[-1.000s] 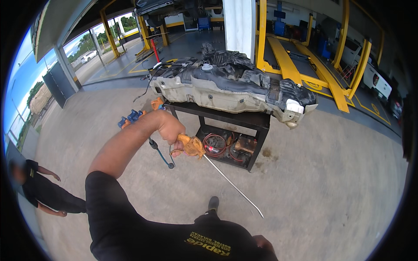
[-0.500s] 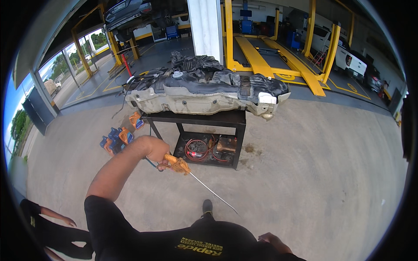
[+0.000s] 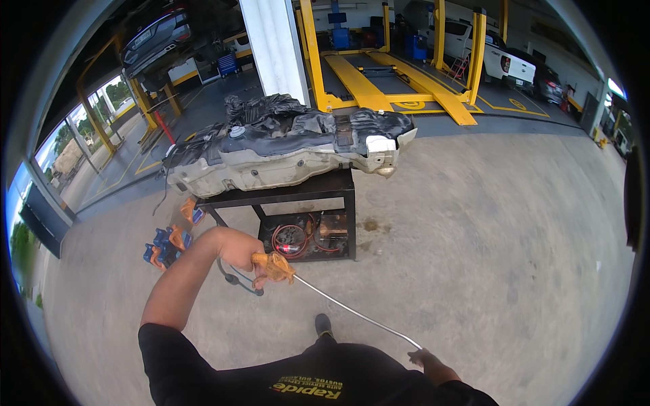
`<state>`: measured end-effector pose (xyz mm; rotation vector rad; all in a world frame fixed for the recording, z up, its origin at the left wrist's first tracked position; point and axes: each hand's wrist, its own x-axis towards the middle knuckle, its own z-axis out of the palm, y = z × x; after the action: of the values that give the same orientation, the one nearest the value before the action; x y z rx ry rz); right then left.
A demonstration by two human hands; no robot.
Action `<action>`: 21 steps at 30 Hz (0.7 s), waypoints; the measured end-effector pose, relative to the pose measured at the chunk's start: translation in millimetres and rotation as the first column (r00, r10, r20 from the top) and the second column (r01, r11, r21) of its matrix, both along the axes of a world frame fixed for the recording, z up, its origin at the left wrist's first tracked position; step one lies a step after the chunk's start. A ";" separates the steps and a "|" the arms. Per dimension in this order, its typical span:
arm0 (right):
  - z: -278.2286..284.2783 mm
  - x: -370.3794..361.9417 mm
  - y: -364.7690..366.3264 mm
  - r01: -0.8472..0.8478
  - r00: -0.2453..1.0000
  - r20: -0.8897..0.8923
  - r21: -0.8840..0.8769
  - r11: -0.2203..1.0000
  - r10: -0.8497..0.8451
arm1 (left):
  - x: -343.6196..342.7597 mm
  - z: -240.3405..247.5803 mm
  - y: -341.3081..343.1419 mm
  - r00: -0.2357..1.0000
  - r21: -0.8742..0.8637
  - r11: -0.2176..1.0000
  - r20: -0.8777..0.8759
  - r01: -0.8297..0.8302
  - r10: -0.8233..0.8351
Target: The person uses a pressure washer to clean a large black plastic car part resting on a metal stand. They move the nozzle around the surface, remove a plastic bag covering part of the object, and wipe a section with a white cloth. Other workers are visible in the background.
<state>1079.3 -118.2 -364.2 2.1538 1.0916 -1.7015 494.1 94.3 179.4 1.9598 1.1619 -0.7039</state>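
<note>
My left hand (image 3: 244, 253) is closed round the handle of an orange spray gun (image 3: 274, 268), held out in front of my body. A dark hose hangs from it below my wrist. From the gun a long, thin metal wand (image 3: 352, 312) slants down to the right, slightly bent near its far end. My right hand (image 3: 429, 365) has its fingers at that end and appears to pinch it; the tip is hidden there. Beyond my hands, a large grey and black tank (image 3: 271, 166), like a vehicle fuel tank, lies on a black metal cart (image 3: 288, 194).
A coiled red hose (image 3: 290, 241) and a brown box (image 3: 334, 225) lie on the cart's lower shelf. Orange and blue jugs (image 3: 166, 247) stand on the floor to its left. Farther back are a white pillar (image 3: 272, 47), a yellow car lift (image 3: 359, 81) and a white pickup (image 3: 511, 66).
My right hand has come forward from beside my body to the wand's end. The wand has swung up and right. My view has turned right, and the co-worker at lower left is out of sight.
</note>
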 end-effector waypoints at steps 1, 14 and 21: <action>2.1 2.3 -2.5 0.088 0.995 0.039 0.049 0.995 -0.090 | 5.9 3.9 0.8 1.000 -0.029 1.000 0.025 0.004 -0.003; -68.0 41.4 -2.1 0.339 0.926 -0.090 -0.228 0.913 -0.367 | 6.7 -0.3 2.3 0.963 0.216 0.976 -0.255 -0.029 0.085; -49.2 28.6 -9.3 0.308 0.925 -0.154 -0.239 0.921 -0.349 | 26.2 5.1 -12.5 0.908 0.374 0.926 -0.401 0.045 0.118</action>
<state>1107.9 -127.6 -413.5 2.1633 0.5690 -2.1023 520.2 81.8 184.5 2.1517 1.6960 -0.9727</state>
